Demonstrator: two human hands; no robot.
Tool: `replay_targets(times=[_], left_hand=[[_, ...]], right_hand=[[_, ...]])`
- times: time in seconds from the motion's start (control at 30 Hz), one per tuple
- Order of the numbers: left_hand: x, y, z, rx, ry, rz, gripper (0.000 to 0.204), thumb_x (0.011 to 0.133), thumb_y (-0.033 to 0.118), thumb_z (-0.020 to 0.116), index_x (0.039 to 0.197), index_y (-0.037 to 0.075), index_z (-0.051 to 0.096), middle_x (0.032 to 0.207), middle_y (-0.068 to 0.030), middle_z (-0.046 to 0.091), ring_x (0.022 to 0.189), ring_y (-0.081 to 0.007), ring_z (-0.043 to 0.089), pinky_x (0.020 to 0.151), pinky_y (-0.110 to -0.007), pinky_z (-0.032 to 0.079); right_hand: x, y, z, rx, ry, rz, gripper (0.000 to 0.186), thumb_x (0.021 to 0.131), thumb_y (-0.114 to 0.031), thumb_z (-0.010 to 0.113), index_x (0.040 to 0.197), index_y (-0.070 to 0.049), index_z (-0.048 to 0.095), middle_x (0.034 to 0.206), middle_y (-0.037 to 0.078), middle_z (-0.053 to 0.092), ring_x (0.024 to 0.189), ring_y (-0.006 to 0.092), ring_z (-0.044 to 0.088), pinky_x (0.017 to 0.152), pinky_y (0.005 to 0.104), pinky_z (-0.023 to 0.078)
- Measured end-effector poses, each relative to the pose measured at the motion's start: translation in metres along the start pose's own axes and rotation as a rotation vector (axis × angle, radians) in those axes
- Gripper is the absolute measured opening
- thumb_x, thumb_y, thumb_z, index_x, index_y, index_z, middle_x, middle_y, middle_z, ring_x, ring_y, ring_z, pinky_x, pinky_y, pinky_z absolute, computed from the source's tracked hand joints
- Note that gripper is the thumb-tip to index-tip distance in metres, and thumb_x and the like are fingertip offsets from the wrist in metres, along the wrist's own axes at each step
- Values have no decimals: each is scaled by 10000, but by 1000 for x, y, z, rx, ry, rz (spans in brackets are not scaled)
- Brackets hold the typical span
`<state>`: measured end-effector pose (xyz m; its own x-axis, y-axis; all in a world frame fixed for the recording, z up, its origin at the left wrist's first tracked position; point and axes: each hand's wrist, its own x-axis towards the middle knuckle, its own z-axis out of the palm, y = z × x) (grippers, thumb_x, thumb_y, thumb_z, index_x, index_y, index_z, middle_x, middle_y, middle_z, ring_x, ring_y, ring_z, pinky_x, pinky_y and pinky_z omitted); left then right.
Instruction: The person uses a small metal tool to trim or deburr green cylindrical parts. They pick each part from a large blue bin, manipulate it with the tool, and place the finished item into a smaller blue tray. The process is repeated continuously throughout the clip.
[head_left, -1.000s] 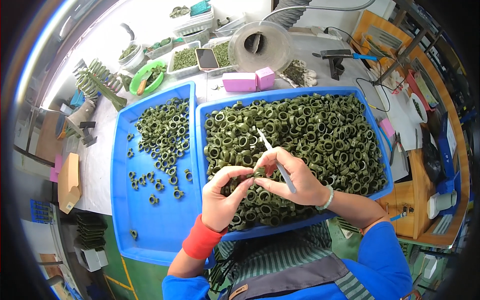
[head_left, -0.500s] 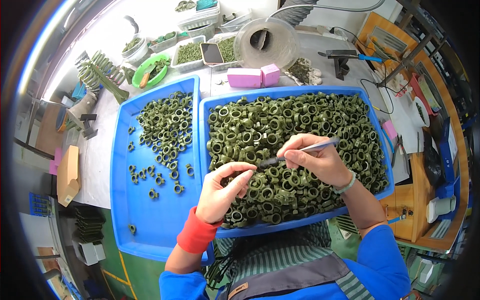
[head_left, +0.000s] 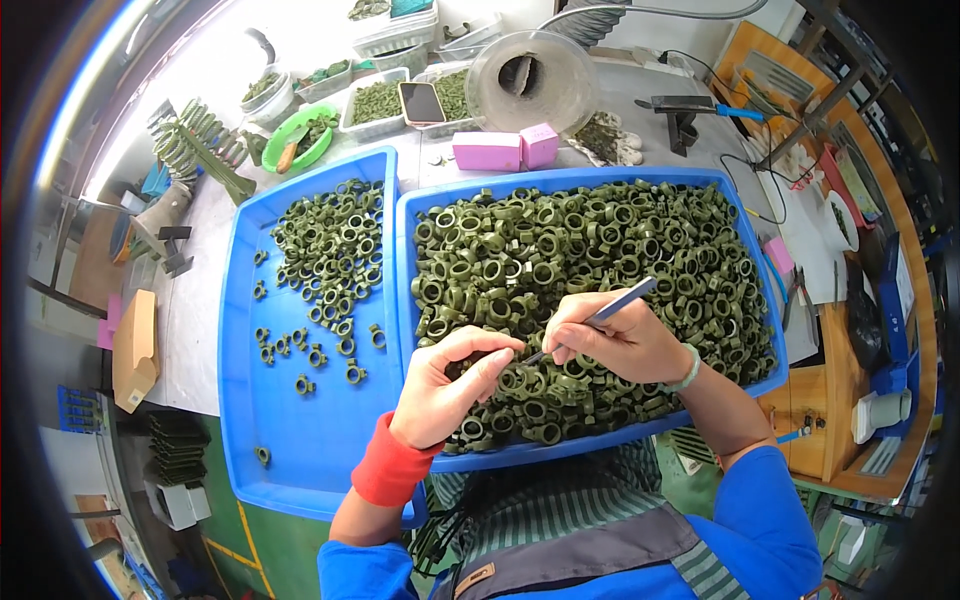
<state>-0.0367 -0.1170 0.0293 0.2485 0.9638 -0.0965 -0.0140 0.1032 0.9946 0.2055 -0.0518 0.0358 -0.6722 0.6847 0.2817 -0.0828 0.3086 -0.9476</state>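
Over the right blue tray (head_left: 600, 178), my right hand (head_left: 615, 340) grips a slim grey tool (head_left: 628, 298) like a pen, its narrow dark end pointing down and left toward my left fingertips. My left hand (head_left: 450, 385), with a red wristband, is closed in a pinch of thumb and forefinger just left of that end. Whatever sits in this pinch is too small or hidden to make out. Beneath both hands lies a deep heap of small olive-green ring-shaped parts (head_left: 590, 235). More such green rings (head_left: 335, 235) lie loosely in the left blue tray (head_left: 300, 440).
Behind the trays stand pink blocks (head_left: 487, 151), a phone (head_left: 422, 104) on tubs of green parts, and a clear round container (head_left: 560, 90). A green bowl (head_left: 298, 138) is at the back left. A blue-handled tool (head_left: 740, 113) and cables lie at the back right.
My right hand has moved slightly left and down, and the grey tool has tilted more steeply, its end now lower beside my left fingertips. My left hand has barely shifted.
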Motion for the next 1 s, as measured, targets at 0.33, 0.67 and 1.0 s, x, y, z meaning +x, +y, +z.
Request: replay_targets(times=[0.33, 0.67, 1.0], left_hand=[[-1, -4, 11, -11, 281, 128, 164, 983, 19, 642, 1135, -12, 694, 894, -1, 596, 647, -35, 535, 575, -196, 418], [1, -9, 14, -29, 386, 157, 170, 984, 14, 638, 1151, -7, 664, 923, -12, 623, 657, -45, 550, 586, -195, 435], [4, -11, 17, -68, 309, 184, 214, 950, -19, 661, 1164, -6, 666, 1023, -44, 662, 762, -71, 615, 651, -203, 507]], right_hand=[[-1, 5, 15, -364, 98, -388, 242, 794, -158, 858, 984, -45, 759, 813, 58, 740, 682, 206, 711, 596, 291, 553], [-2, 7, 38, -294, 369, -365, 212, 946, -16, 659, 1151, 39, 678, 938, 119, 751, 784, 170, 732, 691, 289, 592], [0, 8, 31, -218, 218, -11, 248, 925, 21, 690, 1173, 16, 671, 1038, 114, 740, 917, 156, 735, 778, 277, 585]])
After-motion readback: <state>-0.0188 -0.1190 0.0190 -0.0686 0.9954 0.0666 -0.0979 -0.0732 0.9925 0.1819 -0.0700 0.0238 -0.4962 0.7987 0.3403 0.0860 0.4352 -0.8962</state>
